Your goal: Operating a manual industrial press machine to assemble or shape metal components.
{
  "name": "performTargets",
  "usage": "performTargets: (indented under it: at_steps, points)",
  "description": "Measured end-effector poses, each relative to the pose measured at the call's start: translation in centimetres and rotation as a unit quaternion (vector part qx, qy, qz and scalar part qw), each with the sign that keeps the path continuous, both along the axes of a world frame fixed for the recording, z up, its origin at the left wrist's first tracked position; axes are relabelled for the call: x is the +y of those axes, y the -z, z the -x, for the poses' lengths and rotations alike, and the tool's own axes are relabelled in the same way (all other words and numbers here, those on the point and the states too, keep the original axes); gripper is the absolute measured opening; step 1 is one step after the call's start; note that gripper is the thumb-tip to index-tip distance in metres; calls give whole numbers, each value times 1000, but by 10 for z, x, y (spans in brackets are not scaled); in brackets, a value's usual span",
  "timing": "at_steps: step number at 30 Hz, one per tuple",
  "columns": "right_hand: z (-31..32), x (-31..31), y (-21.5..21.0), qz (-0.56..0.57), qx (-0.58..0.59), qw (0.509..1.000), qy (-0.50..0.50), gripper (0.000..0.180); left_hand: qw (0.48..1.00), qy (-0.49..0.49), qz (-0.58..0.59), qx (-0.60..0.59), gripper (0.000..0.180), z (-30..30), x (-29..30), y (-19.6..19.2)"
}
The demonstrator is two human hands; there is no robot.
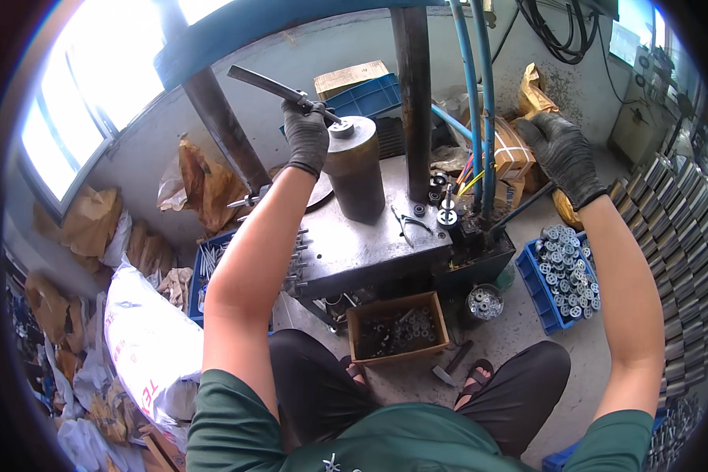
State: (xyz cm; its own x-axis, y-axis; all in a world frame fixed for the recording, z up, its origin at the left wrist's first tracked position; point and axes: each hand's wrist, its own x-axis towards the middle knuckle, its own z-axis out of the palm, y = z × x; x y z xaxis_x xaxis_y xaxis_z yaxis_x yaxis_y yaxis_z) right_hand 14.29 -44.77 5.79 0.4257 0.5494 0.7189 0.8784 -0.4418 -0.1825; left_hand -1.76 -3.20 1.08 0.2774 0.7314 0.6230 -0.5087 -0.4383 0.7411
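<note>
My left hand [307, 138], in a dark grey work glove, is closed around one end of a long metal tube [261, 81]. The tube slants up to the left, and a thin rod at the hand leads toward a small round fitting [341, 128]. That fitting sits on top of a thick upright metal cylinder [354, 173] on the press table [338, 259]. My right hand [565, 157], gloved too, is raised at the right with its fingers apart and nothing seen in them. A dark lever [525, 206] runs up toward its wrist.
Pliers [406, 223] and small round parts [447, 214] lie on the table between press columns [414, 102]. Below are a cardboard box of parts [397, 326] and a hammer [452, 366]. A blue crate of round metal parts [543, 287] and stacked tubes [688, 259] stand right.
</note>
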Motion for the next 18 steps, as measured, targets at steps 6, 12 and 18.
performTargets:
  at_steps: [6,12,18]
  points:
    - [2,2,-2,85,17,991,107,30,989,-59,-28,134,35,-20,19,-8]
    - [3,6,-6,118,41,986,114,28,974,-59,-87,202,35,-16,32,-19]
    - [11,-3,0,86,45,990,106,34,901,-154,-253,316,41,-17,9,-31]
